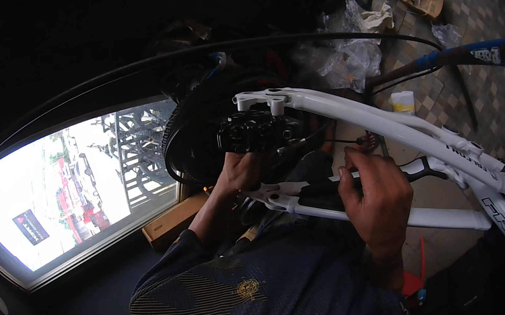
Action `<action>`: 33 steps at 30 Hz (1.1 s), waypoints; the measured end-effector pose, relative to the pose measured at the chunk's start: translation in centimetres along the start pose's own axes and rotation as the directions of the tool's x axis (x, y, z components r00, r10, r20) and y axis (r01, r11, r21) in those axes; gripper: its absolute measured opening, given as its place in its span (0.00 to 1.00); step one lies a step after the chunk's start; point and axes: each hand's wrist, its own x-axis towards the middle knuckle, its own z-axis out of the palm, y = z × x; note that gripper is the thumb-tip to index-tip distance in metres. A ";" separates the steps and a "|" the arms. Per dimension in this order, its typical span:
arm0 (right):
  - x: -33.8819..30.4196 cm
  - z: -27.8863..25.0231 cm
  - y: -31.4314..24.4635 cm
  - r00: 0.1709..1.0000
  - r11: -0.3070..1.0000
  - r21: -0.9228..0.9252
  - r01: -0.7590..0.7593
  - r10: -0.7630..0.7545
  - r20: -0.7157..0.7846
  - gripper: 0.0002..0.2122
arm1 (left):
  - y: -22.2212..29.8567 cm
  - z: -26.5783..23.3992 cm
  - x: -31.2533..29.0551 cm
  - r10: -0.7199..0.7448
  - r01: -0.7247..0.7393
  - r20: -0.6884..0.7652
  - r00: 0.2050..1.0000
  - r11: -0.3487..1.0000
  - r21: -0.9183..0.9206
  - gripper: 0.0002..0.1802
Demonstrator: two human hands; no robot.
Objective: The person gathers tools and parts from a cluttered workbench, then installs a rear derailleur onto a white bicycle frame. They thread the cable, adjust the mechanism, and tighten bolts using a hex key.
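A white bicycle frame (360, 113) spans the middle and right of the view, with a black and white lower arm beneath its upper tube. Under the frame's left end sits a black, block-shaped part (256, 132) with bolts and round fittings; its exact kind is not clear. My left hand (241, 169) grips it from below, the fingers mostly hidden. A thin dark cable or rod (337, 141) runs from the part toward my right hand (381, 193). That hand is closed with curled fingers over the lower arm; whatever it pinches is hidden.
A long black cable (248, 43) arches across the scene. Clear plastic wrapping (349, 55) lies on the patterned tile floor, near a blue and brown tube (444, 58). At left are a bright glazed opening (44, 187) and a cardboard box (174, 220). A red object (412, 285) lies at lower right.
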 end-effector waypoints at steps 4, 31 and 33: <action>0.0 0.1 0.2 1.000 1.000 -0.001 0.015 -0.015 -0.010 0.15 | 0.0 -1.4 1.5 0.130 -0.176 0.129 0.983 0.859 0.481 0.12; 0.1 0.1 -0.1 1.000 1.000 -0.020 0.008 -0.008 0.015 0.13 | -0.6 -2.1 1.6 0.259 -0.237 -0.079 0.963 0.947 0.219 0.12; 0.1 0.0 -0.2 1.000 1.000 -0.022 0.009 -0.009 0.012 0.12 | -0.6 -1.9 1.6 0.278 -0.256 -0.082 0.957 0.944 0.208 0.12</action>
